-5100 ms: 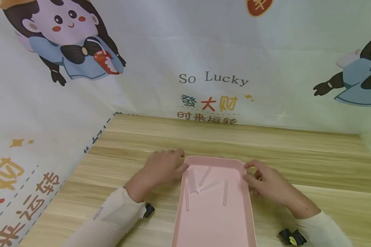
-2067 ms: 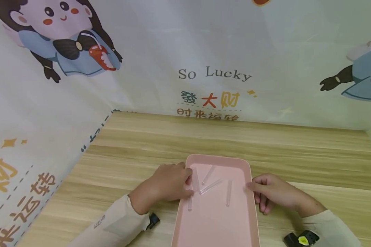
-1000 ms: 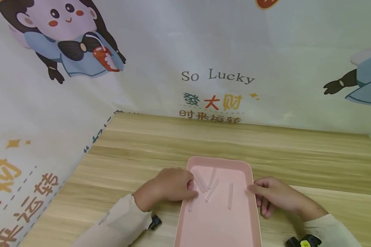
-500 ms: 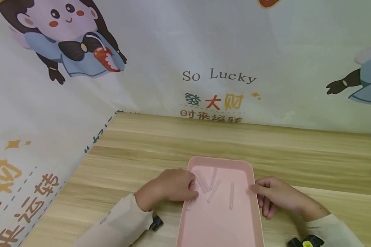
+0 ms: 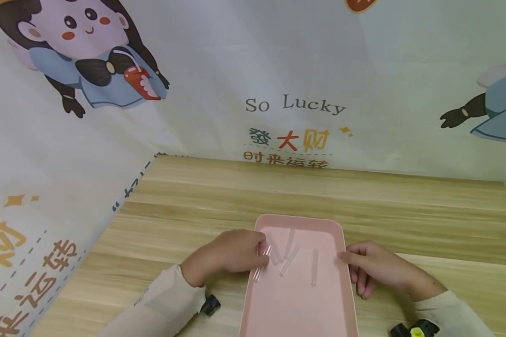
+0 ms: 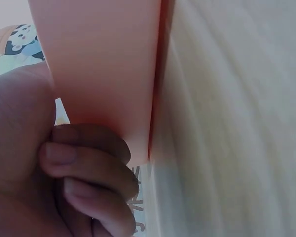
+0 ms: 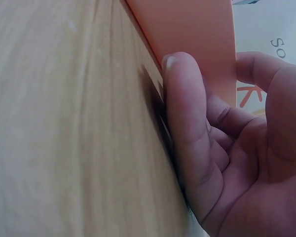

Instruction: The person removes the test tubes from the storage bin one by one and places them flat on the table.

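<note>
A pink tray (image 5: 297, 304) lies on the table with several clear, thin tubes inside. My left hand (image 5: 232, 252) reaches over its left rim and pinches one clear tube (image 5: 258, 274) between thumb and fingers; the tube slants along the left wall. Just right of it lie other clear tubes (image 5: 289, 261), and one more tube (image 5: 314, 267) lies apart, nearer the right wall. My right hand (image 5: 379, 269) grips the tray's right rim, thumb on top and fingers outside. In the left wrist view, curled fingers (image 6: 96, 173) show beside the outer tray wall; the tube is hidden there.
The wooden table (image 5: 194, 196) surrounds the tray. Behind it hangs a white printed cloth (image 5: 219, 70) with cartoon figures and lettering, which continues along the left side. A black wrist device (image 5: 211, 305) sits at the left sleeve, another wrist device (image 5: 417, 329) at the right.
The left hand has come over the tray's left rim, nudged some tubes, and now holds one raised from its former place. My right hand slid nearer along the right rim, then stayed there.
</note>
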`<action>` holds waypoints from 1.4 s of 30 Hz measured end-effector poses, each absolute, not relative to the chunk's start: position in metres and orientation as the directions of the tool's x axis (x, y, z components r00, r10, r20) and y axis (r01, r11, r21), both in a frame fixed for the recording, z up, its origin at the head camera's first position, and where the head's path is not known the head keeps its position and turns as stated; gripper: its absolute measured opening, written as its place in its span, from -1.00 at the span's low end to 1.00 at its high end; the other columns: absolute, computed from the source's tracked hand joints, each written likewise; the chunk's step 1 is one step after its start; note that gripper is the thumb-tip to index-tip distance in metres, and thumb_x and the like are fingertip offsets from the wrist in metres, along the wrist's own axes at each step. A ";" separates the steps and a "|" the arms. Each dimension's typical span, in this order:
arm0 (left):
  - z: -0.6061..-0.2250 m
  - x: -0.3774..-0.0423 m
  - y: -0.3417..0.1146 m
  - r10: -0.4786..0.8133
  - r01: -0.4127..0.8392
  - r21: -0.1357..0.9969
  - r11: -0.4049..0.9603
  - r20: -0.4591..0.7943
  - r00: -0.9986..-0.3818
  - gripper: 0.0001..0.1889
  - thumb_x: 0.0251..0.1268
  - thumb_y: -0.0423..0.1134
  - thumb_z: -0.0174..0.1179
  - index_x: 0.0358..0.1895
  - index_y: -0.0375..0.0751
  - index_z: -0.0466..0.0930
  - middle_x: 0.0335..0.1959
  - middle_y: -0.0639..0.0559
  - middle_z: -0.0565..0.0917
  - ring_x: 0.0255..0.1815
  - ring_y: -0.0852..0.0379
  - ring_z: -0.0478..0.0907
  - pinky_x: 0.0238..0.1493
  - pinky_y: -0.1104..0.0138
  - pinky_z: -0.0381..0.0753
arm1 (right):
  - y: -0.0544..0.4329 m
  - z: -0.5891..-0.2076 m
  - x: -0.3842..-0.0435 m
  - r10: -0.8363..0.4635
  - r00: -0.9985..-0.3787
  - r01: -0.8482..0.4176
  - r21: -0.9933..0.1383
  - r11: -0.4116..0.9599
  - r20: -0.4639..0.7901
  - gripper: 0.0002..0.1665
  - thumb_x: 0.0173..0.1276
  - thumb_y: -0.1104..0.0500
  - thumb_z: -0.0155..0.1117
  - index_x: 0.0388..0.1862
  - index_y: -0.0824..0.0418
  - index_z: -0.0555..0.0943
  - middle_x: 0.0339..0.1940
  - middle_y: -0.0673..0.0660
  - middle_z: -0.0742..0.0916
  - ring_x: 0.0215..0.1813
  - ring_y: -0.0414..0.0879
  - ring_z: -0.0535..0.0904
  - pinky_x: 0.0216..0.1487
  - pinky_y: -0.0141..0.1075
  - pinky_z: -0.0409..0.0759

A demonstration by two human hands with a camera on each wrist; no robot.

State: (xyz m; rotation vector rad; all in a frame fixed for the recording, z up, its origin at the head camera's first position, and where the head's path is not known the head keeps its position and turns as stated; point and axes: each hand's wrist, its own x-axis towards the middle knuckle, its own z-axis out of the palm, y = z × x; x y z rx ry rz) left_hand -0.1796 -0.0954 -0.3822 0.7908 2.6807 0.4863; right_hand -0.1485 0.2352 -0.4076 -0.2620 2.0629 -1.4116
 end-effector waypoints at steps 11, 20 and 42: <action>-0.378 -0.187 -0.102 0.549 0.397 0.531 0.749 -0.161 -0.820 -0.87 0.29 -0.08 0.22 -0.37 0.04 0.50 -0.61 0.20 0.45 -0.56 0.24 0.39 -0.48 0.35 0.37 | 0.235 -0.408 -0.149 -0.488 -0.786 0.184 -0.897 0.402 -0.380 -0.42 0.56 -0.05 0.03 -0.33 0.52 0.43 -0.68 0.02 0.60 -0.69 -0.24 0.56 -0.58 -0.24 0.63; -0.373 -0.192 -0.107 0.511 0.354 0.588 0.728 -0.121 -0.851 -0.88 0.34 -0.07 0.19 -0.34 0.05 0.50 -0.58 0.19 0.46 -0.57 0.24 0.39 -0.48 0.35 0.39 | 0.233 -0.408 -0.149 -0.484 -0.790 0.183 -0.897 0.401 -0.377 -0.46 0.57 -0.04 0.01 -0.36 0.45 0.45 -0.68 0.01 0.60 -0.69 -0.24 0.56 -0.59 -0.26 0.62; -0.361 -0.206 -0.123 0.448 0.296 0.679 0.672 -0.054 -0.893 -0.85 0.40 -0.09 0.12 -0.23 -0.07 0.56 -0.58 0.12 0.44 -0.58 0.21 0.34 -0.53 0.36 0.38 | 0.234 -0.407 -0.149 -0.466 -0.802 0.199 -0.902 0.383 -0.374 -0.48 0.57 0.01 -0.01 -0.36 0.49 0.45 -0.70 0.03 0.60 -0.69 -0.22 0.57 -0.57 -0.24 0.64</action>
